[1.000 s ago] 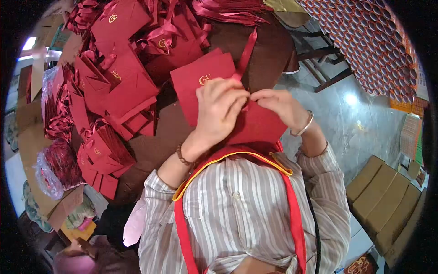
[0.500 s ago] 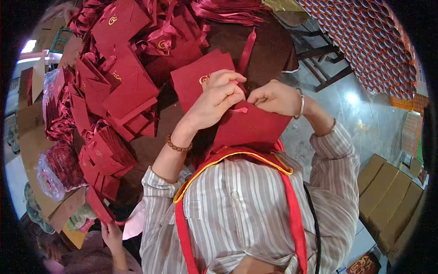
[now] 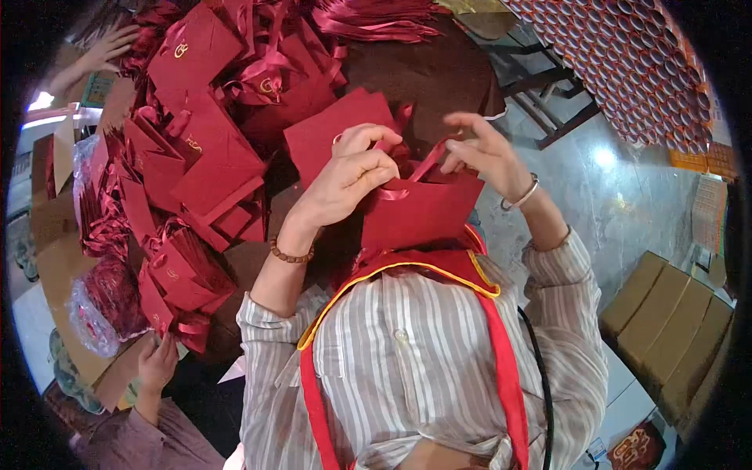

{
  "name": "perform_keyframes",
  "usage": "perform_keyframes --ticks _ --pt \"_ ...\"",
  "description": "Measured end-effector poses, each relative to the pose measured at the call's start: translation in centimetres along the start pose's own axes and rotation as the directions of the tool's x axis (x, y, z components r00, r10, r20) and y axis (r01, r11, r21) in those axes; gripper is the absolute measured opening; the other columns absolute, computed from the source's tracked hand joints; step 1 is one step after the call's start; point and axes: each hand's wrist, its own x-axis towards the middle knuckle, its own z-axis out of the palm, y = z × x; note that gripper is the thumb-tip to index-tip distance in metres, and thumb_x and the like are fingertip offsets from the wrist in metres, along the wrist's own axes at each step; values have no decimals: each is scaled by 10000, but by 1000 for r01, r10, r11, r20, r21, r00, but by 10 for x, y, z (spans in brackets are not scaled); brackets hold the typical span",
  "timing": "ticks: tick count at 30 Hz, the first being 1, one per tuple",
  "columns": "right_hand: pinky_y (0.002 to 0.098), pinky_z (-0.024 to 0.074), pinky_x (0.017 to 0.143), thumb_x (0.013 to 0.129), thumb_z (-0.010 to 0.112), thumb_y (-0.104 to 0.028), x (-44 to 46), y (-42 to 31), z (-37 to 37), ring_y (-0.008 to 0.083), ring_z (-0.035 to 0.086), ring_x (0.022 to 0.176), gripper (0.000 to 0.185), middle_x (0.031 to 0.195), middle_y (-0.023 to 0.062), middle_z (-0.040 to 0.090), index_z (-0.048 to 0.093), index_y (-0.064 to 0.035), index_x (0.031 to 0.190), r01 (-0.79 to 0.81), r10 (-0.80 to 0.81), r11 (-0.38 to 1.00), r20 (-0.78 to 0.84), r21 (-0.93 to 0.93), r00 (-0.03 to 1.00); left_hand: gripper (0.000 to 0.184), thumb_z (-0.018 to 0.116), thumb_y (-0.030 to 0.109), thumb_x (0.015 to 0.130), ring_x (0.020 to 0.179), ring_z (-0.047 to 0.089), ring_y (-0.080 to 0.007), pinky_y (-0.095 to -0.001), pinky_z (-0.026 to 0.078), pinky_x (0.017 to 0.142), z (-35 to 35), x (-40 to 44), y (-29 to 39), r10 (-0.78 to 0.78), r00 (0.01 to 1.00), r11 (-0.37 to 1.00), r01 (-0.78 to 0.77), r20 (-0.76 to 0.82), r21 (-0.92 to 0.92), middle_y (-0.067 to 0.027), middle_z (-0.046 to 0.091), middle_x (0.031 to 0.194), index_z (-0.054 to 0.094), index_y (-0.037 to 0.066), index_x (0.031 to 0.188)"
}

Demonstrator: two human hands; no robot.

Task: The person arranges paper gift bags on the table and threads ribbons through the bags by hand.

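Note:
A dark red paper gift bag (image 3: 423, 215) stands close against my front, with its top edge up. My left hand (image 3: 352, 176) is closed on the bag's left upper edge, where a short bit of ribbon shows under the fingers. From inside the bag's mouth a red satin ribbon (image 3: 429, 162) rises to my right hand (image 3: 492, 160), pinched by the thumb with the fingers curved above it. Just behind my left hand, another red gift bag (image 3: 313, 149) lies on the brown table (image 3: 423, 74). What my left fingertips touch inside is hidden.
Gift bags with gold marks (image 3: 219, 157) are heaped on the left. A bundle of red ribbons (image 3: 376, 19) lies at the back. One co-worker's hand (image 3: 159, 362) touches a bag at lower left; another hand (image 3: 113, 51) is at upper left. Cardboard boxes (image 3: 666, 329) stand right.
My right hand has lifted from the bag's top edge, drawing the ribbon up and right. My left hand stays at the bag. A second co-worker's hand has appeared at upper left.

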Motion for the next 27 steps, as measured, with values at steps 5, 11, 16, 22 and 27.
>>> perform_keyframes --ticks 5,11,16,22,27 --pt "296 404 858 838 589 -147 -15 3 -11 175 564 930 201 985 104 595 530 -39 997 229 -194 887 128 -401 973 156 509 180 875 1070 448 -236 -350 315 938 1 0 -9 -32 999 999 32 -40 -5 -84 518 1115 587 46 858" --pt "348 400 887 774 658 -103 -20 32 -4 248 504 1064 148 1140 130 538 576 -32 876 467 -467 734 132 -494 874 204 537 183 854 1100 452 -243 -347 346 922 -4 1 -2 -48 996 995 41 76 88 -104 511 1160 570 38 993" --pt "300 416 846 788 643 -100 -28 47 1 197 508 1024 159 1143 127 535 571 -11 899 231 -239 888 29 -398 970 506 587 194 805 1165 405 -295 -386 307 931 -4 -3 13 36 999 993 -35 1 111 -148 469 1227 412 97 1269" --pt "279 428 750 782 647 -193 -35 29 -10 183 557 841 242 984 132 588 579 29 850 162 -204 938 -109 -306 973 520 592 119 765 993 522 -255 -384 341 845 -18 -3 40 89 996 755 -77 14 651 -128 545 1100 434 107 1260" --pt "233 409 689 811 624 -139 -42 30 -9 90 501 779 175 877 46 557 598 25 864 35 -82 933 -116 -358 990 340 595 92 775 731 588 -213 -356 404 741 -48 -26 52 -102 983 879 17 153 476 -72 624 784 560 70 1112"
